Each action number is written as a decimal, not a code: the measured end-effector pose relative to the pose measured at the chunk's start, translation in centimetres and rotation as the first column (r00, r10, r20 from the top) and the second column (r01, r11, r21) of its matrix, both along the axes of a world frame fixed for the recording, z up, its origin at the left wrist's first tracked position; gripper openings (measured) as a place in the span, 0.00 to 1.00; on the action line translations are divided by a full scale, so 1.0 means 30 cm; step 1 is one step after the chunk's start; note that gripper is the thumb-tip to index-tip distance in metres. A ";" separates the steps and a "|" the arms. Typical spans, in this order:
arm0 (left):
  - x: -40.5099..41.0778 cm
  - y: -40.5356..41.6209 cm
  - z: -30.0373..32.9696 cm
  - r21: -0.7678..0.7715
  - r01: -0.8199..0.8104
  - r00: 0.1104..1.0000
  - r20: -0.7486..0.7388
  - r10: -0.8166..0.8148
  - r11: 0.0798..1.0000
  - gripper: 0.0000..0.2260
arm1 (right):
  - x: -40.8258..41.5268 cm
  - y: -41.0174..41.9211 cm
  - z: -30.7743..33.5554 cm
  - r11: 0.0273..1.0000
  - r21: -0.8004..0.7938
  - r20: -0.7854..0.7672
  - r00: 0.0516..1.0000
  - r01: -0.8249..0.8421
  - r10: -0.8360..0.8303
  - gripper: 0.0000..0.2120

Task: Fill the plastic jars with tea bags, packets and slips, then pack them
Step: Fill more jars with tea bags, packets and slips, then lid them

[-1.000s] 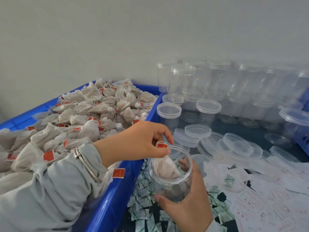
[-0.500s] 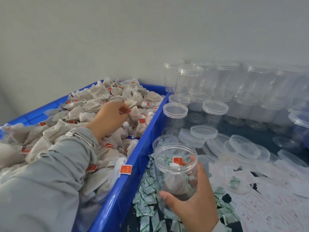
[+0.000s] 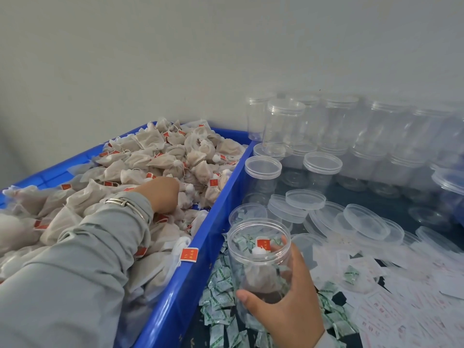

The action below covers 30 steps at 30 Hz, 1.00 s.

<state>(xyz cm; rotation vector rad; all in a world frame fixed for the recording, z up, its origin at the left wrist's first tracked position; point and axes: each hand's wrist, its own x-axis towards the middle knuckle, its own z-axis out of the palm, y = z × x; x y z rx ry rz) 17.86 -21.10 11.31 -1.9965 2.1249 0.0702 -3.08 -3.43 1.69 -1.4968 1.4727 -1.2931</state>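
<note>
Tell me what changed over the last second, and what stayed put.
The left hand let go of the tea bag it was lowering into the jar, then swung left and away into the blue bin, where its fingers now dig among the loose tea bags; whether it grips one is hidden. The right hand kept holding the jar upright over the green packets.
</note>
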 end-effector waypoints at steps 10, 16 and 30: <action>-0.005 -0.023 0.047 -0.135 -0.004 0.891 -0.450 -0.057 0.991 0.07 | -0.001 0.002 -0.009 1.000 0.000 0.009 1.000 0.009 -0.009 0.56; -0.079 0.055 0.108 0.028 0.052 0.158 -0.987 0.020 0.998 0.08 | -0.001 -0.004 -0.013 1.000 0.005 0.014 1.000 0.008 -0.008 0.55; -0.187 0.210 0.114 0.094 0.562 0.407 -0.897 -0.176 0.822 0.08 | 0.003 -0.006 -0.005 0.996 -0.093 -0.043 0.999 0.007 -0.011 0.50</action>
